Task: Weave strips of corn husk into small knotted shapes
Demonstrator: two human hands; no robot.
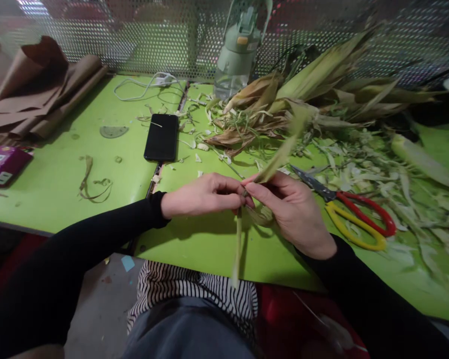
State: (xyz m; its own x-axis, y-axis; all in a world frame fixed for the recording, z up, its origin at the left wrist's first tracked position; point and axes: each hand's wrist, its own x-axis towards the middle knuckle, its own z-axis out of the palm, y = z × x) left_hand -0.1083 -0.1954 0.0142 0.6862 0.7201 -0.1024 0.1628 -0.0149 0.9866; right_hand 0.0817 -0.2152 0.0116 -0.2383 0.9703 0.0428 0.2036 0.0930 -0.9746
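Over the front of the green table, my two hands meet at a narrow strip of corn husk (279, 158). My left hand (205, 195) is closed, thumb and fingertips pinching the strip near its middle. Facing it, my right hand (294, 207) pinches the same strip between thumb and forefinger. One end of the husk sticks up to the right above my right hand, and another hangs down past the table edge. The exact spot between the fingertips is partly hidden. Scissors (335, 194) with red and yellow handles lie beside my right hand, blades apart.
A pile of corn husks (310, 80) and scattered scraps (362, 154) cover the table's right side. Behind are a water bottle (235, 55) and a perforated screen (153, 40). A phone (161, 138), white cable (138, 94), brown paper (37, 94) and purple box (5, 164) lie left.
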